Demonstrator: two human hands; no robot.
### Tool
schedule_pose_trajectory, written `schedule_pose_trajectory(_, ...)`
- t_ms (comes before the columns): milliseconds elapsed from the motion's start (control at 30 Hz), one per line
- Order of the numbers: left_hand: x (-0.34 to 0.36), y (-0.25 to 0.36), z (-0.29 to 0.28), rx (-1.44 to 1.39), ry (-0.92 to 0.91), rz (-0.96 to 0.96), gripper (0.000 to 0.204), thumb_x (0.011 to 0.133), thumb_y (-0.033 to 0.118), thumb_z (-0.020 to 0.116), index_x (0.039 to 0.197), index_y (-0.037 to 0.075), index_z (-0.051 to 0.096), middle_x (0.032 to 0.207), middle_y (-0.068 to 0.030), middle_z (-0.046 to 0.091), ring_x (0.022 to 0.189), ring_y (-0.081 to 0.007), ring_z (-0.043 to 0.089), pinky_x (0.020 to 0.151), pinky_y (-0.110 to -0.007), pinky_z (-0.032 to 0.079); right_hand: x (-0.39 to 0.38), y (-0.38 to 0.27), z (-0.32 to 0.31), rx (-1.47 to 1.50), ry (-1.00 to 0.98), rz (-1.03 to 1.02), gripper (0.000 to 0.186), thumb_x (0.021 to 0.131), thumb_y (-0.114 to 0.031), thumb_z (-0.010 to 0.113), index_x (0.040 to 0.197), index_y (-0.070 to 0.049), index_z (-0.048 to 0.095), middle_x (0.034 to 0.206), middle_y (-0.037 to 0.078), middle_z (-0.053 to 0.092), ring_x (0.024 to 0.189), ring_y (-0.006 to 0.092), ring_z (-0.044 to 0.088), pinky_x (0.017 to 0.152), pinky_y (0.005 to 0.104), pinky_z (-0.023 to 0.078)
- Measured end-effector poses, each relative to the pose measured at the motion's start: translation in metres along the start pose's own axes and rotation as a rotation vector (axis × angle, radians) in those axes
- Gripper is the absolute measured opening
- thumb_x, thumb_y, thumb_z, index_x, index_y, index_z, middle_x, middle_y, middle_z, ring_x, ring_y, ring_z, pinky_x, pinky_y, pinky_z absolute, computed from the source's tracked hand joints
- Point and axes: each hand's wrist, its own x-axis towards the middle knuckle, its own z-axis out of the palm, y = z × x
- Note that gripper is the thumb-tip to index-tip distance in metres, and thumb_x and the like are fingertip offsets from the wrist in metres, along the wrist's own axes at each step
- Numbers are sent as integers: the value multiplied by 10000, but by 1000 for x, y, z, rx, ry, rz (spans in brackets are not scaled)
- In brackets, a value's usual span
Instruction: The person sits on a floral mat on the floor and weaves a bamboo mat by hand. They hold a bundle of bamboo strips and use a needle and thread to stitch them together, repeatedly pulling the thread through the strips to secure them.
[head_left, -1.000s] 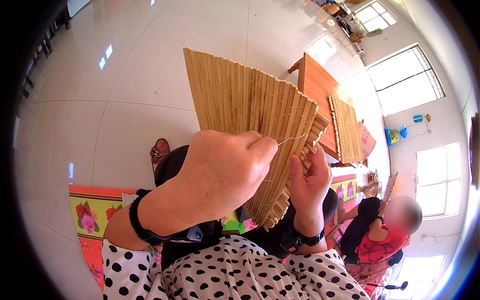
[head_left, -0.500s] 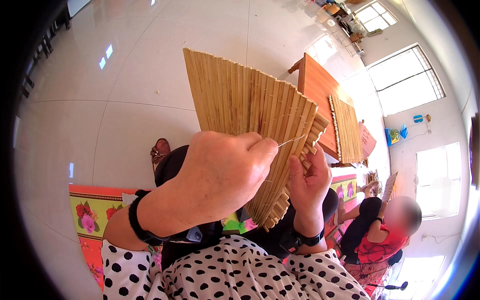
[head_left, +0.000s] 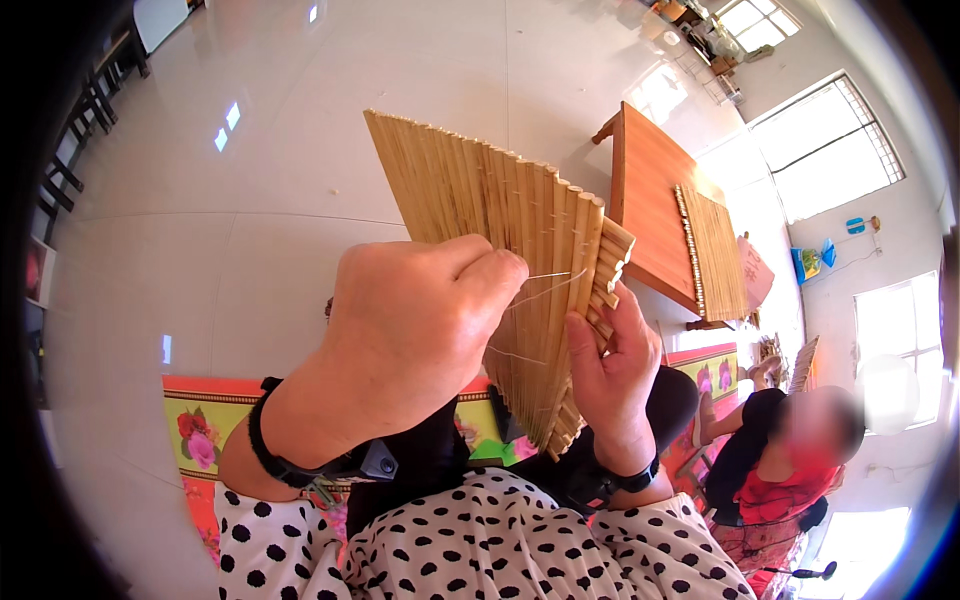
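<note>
A mat of narrow straw-coloured reed sticks (head_left: 470,190), stitched side by side with thin thread, stands tilted over my lap. My left hand (head_left: 410,310) is closed in a pinch on a thin needle (head_left: 548,275), in front of the mat's face. The needle's tip lies close to the sticks near the right edge, where a loose pale thread (head_left: 545,293) curves. With thumb in front and fingers behind, my right hand (head_left: 615,365) grips that right edge. Short stick ends (head_left: 615,250) show beyond it. My left fingertips are partly hidden.
An orange-brown wooden table (head_left: 650,190) stands at the right, bearing another stick mat (head_left: 715,250). Beyond my right arm sits a person in red (head_left: 775,480) with another mat (head_left: 805,365). Flowered cloth (head_left: 205,425) lies below me, on pale floor tiles (head_left: 270,270).
My left hand has drawn back to the left, and the needle now shows more clearly between its fingers and the sticks. My right hand keeps its grip on the mat's edge.
</note>
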Motion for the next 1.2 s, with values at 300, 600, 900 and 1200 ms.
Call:
schedule_pose_trajectory(300,-12,-1,-2,-99,56,-10,136,765,-57,693,874,12,649,684,-85,621,540,-223,587,471,-292,435,-2,-20,5,53,-42,28,403,799,-7,686,1188,36,587,847,168,665,667,276,656,602,316,505)
schedule_pose_trajectory(600,-43,2,-48,-159,-149,-295,115,833,-34,654,938,9,673,714,-98,638,570,-185,598,520,-268,448,4,-36,17,280,-174,-131,485,708,-13,755,1170,-14,608,1109,163,654,795,323,674,664,348,557)
schedule_pose_trajectory(900,-58,11,-70,-183,-268,-586,141,867,-25,607,980,2,687,751,-105,671,562,-118,583,525,-236,445,-1,-38,23,391,-290,-122,546,686,-84,755,1207,-53,594,1128,136,612,907,338,597,768,403,524)
schedule_pose_trajectory(1200,-62,5,-76,28,-251,-332,115,816,-31,671,923,8,687,596,-83,576,470,-161,535,448,-252,381,2,-31,37,613,-376,-148,718,692,-129,743,1365,-71,500,1219,174,524,976,360,531,822,421,491)
